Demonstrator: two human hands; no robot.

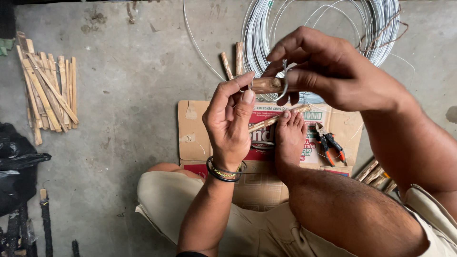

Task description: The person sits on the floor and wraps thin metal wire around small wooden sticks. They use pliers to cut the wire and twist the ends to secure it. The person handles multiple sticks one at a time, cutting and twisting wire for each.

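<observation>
Both hands are raised in front of the body, close together. The left hand rises from a bent forearm, palm turned toward the person, its thumb and forefinger stretched up and pinched at the tips, the other fingers curled loosely into the palm. 2 dark bands circle the left wrist. The right hand comes in from the right on a thick forearm, back of the hand upward, wrist bent down. Its forefinger arches over the top while the thumb presses from below, closing in a pinch just beside the left fingertips. A bare foot rests below the hands, toes spread.
</observation>
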